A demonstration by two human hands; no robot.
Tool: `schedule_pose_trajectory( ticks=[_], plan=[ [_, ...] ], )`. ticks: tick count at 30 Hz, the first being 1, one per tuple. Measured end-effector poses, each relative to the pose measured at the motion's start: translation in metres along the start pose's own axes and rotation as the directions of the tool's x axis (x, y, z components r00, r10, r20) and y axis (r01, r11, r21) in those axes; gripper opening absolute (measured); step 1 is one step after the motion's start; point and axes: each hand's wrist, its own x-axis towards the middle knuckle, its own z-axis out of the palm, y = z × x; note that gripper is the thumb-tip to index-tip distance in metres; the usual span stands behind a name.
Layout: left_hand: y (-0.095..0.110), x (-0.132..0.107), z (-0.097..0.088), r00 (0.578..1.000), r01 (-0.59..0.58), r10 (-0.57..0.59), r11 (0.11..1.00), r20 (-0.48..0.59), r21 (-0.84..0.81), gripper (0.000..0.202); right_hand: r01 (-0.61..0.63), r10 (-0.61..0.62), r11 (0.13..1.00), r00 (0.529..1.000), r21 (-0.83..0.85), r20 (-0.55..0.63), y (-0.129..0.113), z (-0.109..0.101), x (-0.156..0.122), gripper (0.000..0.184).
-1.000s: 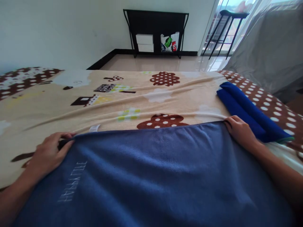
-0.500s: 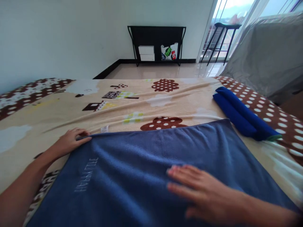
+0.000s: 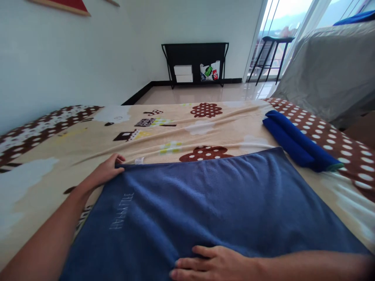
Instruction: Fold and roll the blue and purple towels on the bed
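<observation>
A blue-grey towel (image 3: 228, 199) with white stitched lettering near its left side lies spread over the bed, with soft creases running across it. My left hand (image 3: 109, 170) pinches the towel's far left corner between thumb and fingers. Flat on the near part of the towel rests my right hand (image 3: 211, 263), fingers stretched out to the left; the picture's bottom edge cuts off part of it. The towel's near edge is out of view.
A folded bright-blue cloth (image 3: 299, 140) lies right of the towel on the patterned blanket (image 3: 158, 146). Beyond the bed stand a black shelf (image 3: 195, 54) and a black stool (image 3: 275, 41). Something under a grey cover (image 3: 331, 70) stands at the right.
My right hand has moved left and nearer to me across the towel, and now lies flat on it. My left hand keeps hold of the corner. The view has tilted up slightly.
</observation>
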Motion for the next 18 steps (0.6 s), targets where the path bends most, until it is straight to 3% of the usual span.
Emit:
schedule_pose_trajectory(
  ticks=[3, 7, 10, 12, 15, 18],
  plan=[
    [0.016, -0.004, 0.004, 0.992, 0.09, -0.08, 0.99, -0.098, 0.107, 0.039, 0.022, -0.023, 0.999, 1.0, 0.023, 0.017, -0.006, 0.014, 0.0, 0.046],
    [0.033, -0.034, -0.006, 0.957, 0.165, -0.114, 0.97, -0.266, 0.178, 0.051, 0.086, -0.088, 0.991, 0.996, 0.106, 0.011, 0.012, -0.013, -0.001, 0.044],
    [0.043, -0.095, -0.015, 0.949, 0.019, 0.022, 0.991, -0.314, 0.129, 0.051, 0.028, -0.043, 0.968, 0.998, 0.251, 0.055, 0.046, -0.042, 0.016, 0.046],
    [0.052, -0.153, -0.012, 0.955, -0.111, 0.133, 0.989, -0.263, 0.096, 0.049, -0.093, 0.059, 0.938, 0.992, 0.335, 0.11, 0.075, -0.043, 0.038, 0.054],
    [0.065, -0.24, 0.01, 0.964, -0.072, 0.097, 0.991, -0.246, 0.11, 0.064, -0.24, 0.188, 0.9, 0.967, 0.364, 0.173, 0.117, -0.006, 0.078, 0.062],
    [0.067, -0.297, 0.036, 0.972, -0.015, 0.06, 0.981, -0.228, 0.192, 0.07, -0.307, 0.244, 0.893, 0.944, 0.328, 0.22, 0.142, 0.05, 0.107, 0.066]
  ],
)
